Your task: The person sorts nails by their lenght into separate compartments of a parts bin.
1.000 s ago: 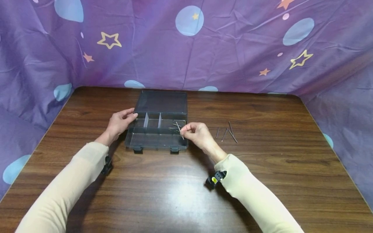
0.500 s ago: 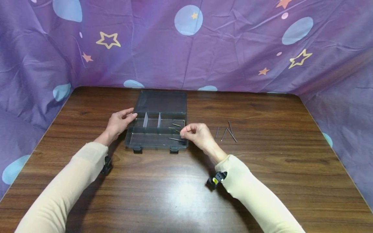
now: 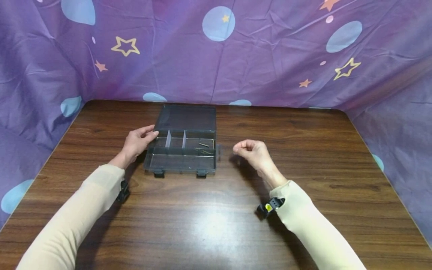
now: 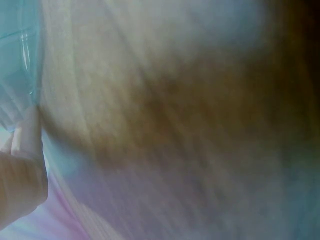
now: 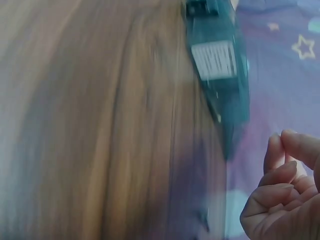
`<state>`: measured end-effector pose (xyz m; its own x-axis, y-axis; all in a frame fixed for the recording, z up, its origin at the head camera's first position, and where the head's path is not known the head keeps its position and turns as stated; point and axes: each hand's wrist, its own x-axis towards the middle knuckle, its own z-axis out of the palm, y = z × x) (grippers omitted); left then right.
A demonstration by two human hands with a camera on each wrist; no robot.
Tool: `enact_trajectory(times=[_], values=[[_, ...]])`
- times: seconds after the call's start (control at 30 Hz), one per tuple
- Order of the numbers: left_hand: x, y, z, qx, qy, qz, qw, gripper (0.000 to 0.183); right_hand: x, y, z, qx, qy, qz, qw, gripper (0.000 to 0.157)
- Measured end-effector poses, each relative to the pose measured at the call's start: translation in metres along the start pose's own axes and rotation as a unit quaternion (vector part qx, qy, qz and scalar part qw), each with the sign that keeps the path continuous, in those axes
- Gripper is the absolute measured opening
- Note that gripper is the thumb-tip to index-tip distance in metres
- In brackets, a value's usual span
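Note:
A dark translucent plastic organizer box (image 3: 180, 167) sits with its lid (image 3: 189, 118) tipped back. Several slim metal pins, some brassy and one long and silvery (image 3: 204, 157), lie in its right part. At the box's left edge, my left hand (image 3: 135, 145) holds on, thumb over the rim and fingers along the outside. My right hand (image 3: 254, 153) is above the table to the right of the box. Its thumb and forefinger tips meet with nothing visible between them, and the other fingers curl, as the right wrist view shows. It hides the loose pins on the table.
Two pale dividers (image 3: 184, 138) stand in the box's rear row. Two latches (image 3: 201, 173) stick out from its front. A white label (image 5: 214, 60) shows on the box in the right wrist view. A purple patterned cloth (image 3: 270, 56) hangs behind the wooden table (image 3: 216, 225).
My right hand let go of a long pin, which dropped into the box's right part. It then moved right, over the loose pins. My left hand stays at the box.

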<state>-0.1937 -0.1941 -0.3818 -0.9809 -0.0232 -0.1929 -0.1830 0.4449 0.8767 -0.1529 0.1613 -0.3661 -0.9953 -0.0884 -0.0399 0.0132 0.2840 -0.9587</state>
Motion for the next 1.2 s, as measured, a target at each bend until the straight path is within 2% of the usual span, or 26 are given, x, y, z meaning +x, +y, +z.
enact_trajectory(times=[0.33,0.53,0.87,1.2], values=[[-0.001,0.002,0.001,-0.002,0.000,0.003,1.0000,0.055,-0.002,0.016,-0.051,-0.038,0.069,0.017,0.997,0.010],[-0.002,0.002,0.001,0.000,-0.002,0.001,1.0000,0.055,-0.005,0.022,-0.070,-0.078,0.081,0.034,0.993,0.014],[-0.001,0.003,0.001,0.007,-0.002,0.005,1.0000,0.056,-0.004,0.033,-0.087,-0.090,0.079,0.073,0.990,0.013],[-0.002,0.002,0.001,0.015,0.006,0.008,0.9998,0.055,0.008,0.037,-0.090,-0.145,0.069,0.088,0.983,0.021]])
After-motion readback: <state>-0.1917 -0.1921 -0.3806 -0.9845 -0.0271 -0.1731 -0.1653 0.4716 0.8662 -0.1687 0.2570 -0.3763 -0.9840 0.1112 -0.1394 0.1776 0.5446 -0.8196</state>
